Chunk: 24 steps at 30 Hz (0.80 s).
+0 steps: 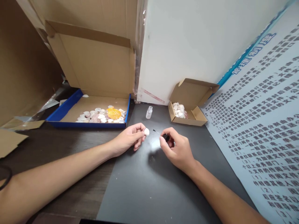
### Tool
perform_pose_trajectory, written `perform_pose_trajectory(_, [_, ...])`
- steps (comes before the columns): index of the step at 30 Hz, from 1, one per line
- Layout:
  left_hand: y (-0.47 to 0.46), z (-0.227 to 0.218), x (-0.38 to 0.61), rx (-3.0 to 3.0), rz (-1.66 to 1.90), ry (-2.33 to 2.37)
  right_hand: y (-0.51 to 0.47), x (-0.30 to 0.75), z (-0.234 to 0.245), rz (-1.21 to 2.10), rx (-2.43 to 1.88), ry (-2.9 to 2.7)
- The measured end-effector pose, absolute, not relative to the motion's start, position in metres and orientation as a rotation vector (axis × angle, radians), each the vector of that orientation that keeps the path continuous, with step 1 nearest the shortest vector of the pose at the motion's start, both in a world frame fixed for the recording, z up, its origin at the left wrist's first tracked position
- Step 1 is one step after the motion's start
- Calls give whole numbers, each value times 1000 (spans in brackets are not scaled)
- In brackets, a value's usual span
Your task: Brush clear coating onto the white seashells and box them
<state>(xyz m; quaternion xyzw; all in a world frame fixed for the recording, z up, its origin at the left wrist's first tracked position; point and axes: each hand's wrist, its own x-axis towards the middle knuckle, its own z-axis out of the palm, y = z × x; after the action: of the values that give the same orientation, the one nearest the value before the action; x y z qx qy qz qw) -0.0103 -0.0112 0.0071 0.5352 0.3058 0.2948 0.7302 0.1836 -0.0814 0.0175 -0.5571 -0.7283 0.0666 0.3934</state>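
Between the thumb and fingers of my left hand (130,136) is a small white seashell (146,132), held by its edge. My right hand (176,147) grips a black brush cap (166,137); its thin dark brush tip (154,130) points left toward the shell, with a gap between them. Beyond both hands a small clear glass bottle (149,113) stands upright and uncapped on the dark grey mat (140,183).
A blue-edged cardboard box (86,125) at left holds many shells and an orange shell (114,113). On the right, a small open cardboard box (192,122) contains white shells (178,110). A printed sheet (261,124) slopes along the right side.
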Motion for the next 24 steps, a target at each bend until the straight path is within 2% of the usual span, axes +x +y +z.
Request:
perform_pose_trajectory(8, [-10,3,-11,1267,637,641,-85,183,19,287,-1200,-1958])
perform_pose_trajectory(15, [-11,2,-11,1297,642,623,-82,182,17,219,-1314,-1943])
perform_pose_trajectory(24, [-10,2,-11,1311,630,625,-84,182,17,304,-1181,-2008])
